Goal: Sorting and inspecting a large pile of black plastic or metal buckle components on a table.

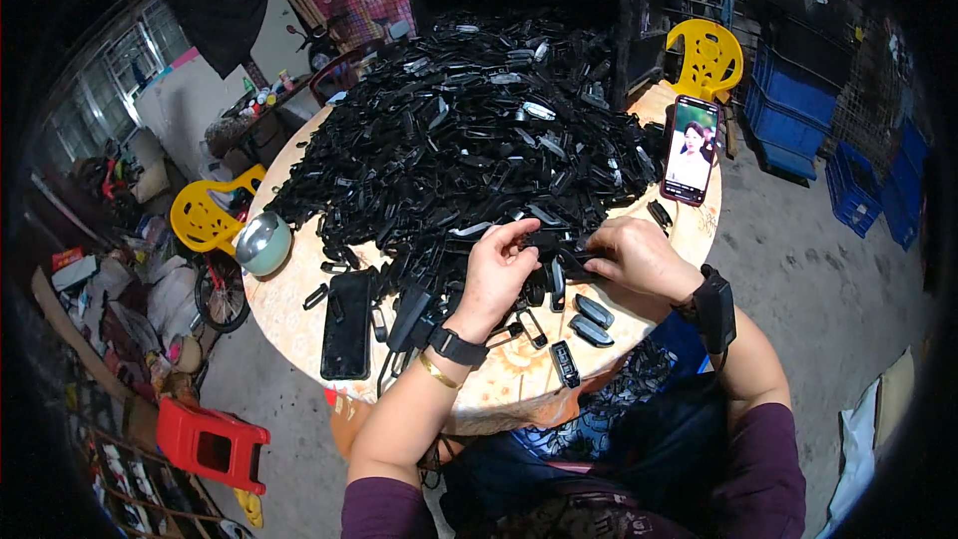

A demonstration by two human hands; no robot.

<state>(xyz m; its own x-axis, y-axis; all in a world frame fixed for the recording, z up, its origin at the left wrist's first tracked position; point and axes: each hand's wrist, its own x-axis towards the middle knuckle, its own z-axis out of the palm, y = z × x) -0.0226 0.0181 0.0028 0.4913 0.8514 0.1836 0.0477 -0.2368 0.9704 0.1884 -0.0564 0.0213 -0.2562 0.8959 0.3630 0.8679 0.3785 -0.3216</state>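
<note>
My left hand [501,274] is at the near edge of a large heap of small black plastic parts [449,130]. Its thumb and index finger are curled toward a dark piece that blends into the heap, so what they hold cannot be made out. Opposite it, my right hand [644,255] bends down with its fingertips pinched on a black plastic part [571,268]. Below the hands lie two grey-black oval casings [592,321], side by side. Nearer to me is a black casing [565,364] with its inside showing, and a thin black frame [532,327] lies to its left.
The heap covers much of a round table [289,309] with a patterned cover. A dark phone [346,324] lies at left, near a metal bowl [263,244]; a lit phone [691,150] stands at right. Yellow chairs [706,55], a red stool [212,444] and blue crates [788,105] surround it.
</note>
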